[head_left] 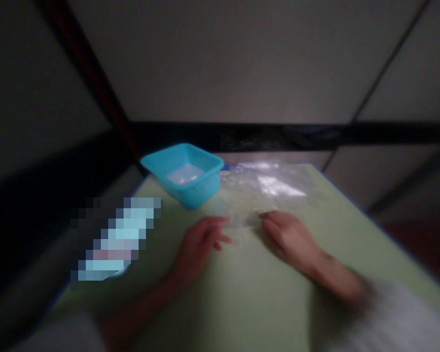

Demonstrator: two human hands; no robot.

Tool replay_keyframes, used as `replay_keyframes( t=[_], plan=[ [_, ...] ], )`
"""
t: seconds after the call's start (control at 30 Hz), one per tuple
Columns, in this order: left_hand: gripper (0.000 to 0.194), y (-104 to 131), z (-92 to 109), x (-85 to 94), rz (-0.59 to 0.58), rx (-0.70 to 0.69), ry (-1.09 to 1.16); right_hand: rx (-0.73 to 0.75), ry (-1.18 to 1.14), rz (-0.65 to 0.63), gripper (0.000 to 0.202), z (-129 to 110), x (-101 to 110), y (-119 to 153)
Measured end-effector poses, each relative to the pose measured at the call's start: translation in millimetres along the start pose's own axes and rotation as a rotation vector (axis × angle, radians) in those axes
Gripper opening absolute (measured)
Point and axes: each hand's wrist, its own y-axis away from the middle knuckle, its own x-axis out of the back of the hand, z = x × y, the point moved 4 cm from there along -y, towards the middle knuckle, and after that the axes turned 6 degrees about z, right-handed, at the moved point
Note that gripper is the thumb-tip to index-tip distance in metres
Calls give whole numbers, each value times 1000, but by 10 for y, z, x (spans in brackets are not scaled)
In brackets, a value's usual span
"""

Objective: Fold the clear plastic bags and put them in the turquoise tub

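Observation:
A clear plastic bag (289,186) lies flat and shiny across the far part of the green table. My right hand (288,239) is at its near edge, fingers curled together on the plastic. My left hand (201,242) hovers or rests just left of that edge, fingers stretched out and apart; blur hides whether they touch the plastic. Beyond my left hand stands a turquoise plastic basin (201,193) with something whitish (185,174) in its bottom, too blurred to name.
The green tabletop (242,303) has blue edging. On its left side a lit, pixelated object, perhaps a phone (119,239), stands or lies near the edge. Pale panels (223,63) rise behind the table, with a dark gap holding shiny plastic (249,139).

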Motion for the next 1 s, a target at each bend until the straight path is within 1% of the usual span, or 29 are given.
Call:
replay_keyframes(
  t=[0.07,0.1,0.2,0.27,0.37,0.4,0.47,0.5,0.57,0.63,0.7,0.77,0.8,0.83,0.9,0.93,1.0],
  plan=[
    [25,-21,-12,-6,-12,-18,72,7,-21,36,21,-13,29,-1],
    [22,-27,-13,-5,-20,-43,73,25,-31,51,21,-24,44,-2],
    [17,-31,-8,16,-29,-120,-6,133,-59,49,21,-89,79,1],
    [15,-39,-11,51,-10,-133,-43,216,-67,-6,20,-157,82,13],
    [12,-78,-39,126,74,-132,-47,288,-115,-129,18,-280,77,52],
    [11,-95,-57,147,100,-134,-32,300,-165,-177,17,-325,79,69],
    [6,-126,-108,175,135,-131,-3,313,-343,-288,11,-419,94,106],
    [8,-138,-136,181,141,-125,2,318,-464,-340,9,-463,109,121],
    [21,-149,-176,188,146,-110,0,314,-716,-411,16,-524,144,132],
    [31,-141,-177,209,175,-100,-9,260,-849,-389,25,-507,159,101],
    [34,-112,-127,257,242,-117,-14,194,-813,-318,30,-433,132,58],
    [32,-57,-30,325,335,-192,-30,170,-678,-285,42,-363,65,41],
    [30,-18,33,353,376,-258,-44,178,-611,-297,52,-347,20,47],
    [27,29,101,372,406,-341,-66,183,-552,-319,61,-342,-29,61],
    [20,142,235,355,405,-535,-142,166,-466,-362,74,-366,-123,102],
    [20,201,293,308,357,-631,-199,144,-438,-369,76,-393,-158,122],
    [23,318,378,149,182,-815,-333,99,-403,-353,76,-468,-201,151]
  ],
)
